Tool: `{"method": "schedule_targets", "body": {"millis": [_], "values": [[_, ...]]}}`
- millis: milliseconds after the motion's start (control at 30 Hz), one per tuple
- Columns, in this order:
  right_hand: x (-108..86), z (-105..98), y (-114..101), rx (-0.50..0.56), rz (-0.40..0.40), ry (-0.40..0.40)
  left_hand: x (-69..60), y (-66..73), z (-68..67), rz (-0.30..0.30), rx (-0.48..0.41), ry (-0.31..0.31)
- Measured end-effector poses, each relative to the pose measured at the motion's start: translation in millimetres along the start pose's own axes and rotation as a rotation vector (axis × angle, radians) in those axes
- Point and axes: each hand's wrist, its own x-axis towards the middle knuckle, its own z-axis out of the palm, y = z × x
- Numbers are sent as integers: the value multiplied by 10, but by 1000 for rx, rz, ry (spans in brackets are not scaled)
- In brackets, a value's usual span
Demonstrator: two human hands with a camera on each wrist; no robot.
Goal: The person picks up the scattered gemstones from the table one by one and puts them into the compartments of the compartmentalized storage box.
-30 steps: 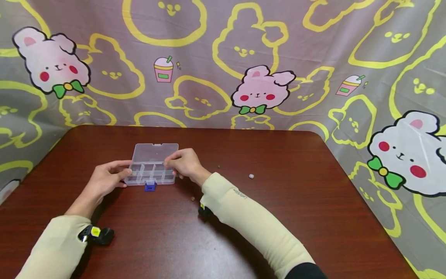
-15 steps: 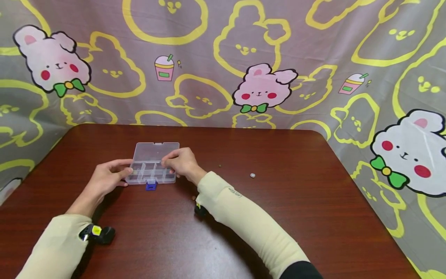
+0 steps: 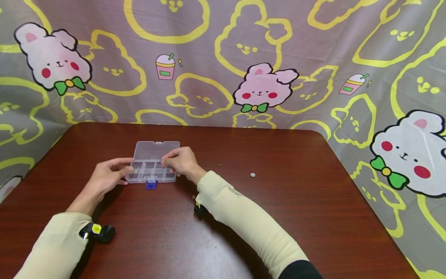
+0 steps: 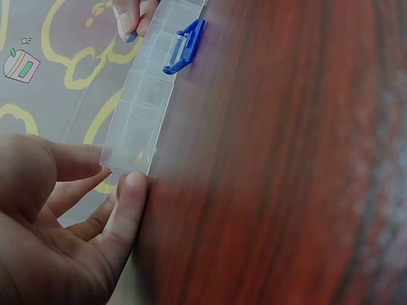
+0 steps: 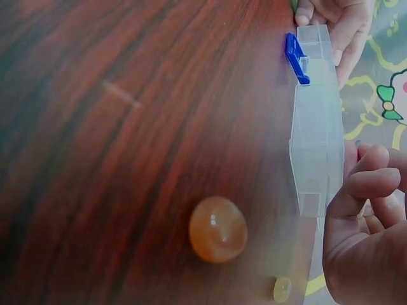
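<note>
A clear plastic compartment box [image 3: 146, 176] stands on the table with its lid [image 3: 156, 151] raised at the back and a blue latch [image 3: 151, 184] hanging at the front. My left hand [image 3: 109, 174] grips its left end, thumb at the front corner, fingers behind. Over the right-hand compartments, my right hand [image 3: 182, 161] pinches a small dark blue bead [image 4: 131, 37] between thumb and fingertips. Something small and yellowish [image 4: 143, 155] shows through the wall of the left end compartment. An orange bead [image 5: 217, 230] lies on the table near the right wrist.
A white bead [image 3: 253, 175] and a tiny yellow-green bead [image 3: 220, 165] lie on the brown table [image 3: 296, 217], right of the box. Behind the table hangs a patterned cloth [image 3: 195, 46].
My right hand has shifted slightly left, farther over the box, and then stays nearly still. The left hand keeps its grip on the box end.
</note>
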Motion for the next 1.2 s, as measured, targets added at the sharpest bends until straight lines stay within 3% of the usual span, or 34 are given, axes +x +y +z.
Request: {"method": "schedule_targets", "body": {"millis": [600, 1200], "values": [[0, -45, 17, -17, -25, 5, 9, 22, 17, 6, -5, -6], [-156, -305, 75, -94, -57, -36, 0, 11, 6, 3, -3, -2]]}}
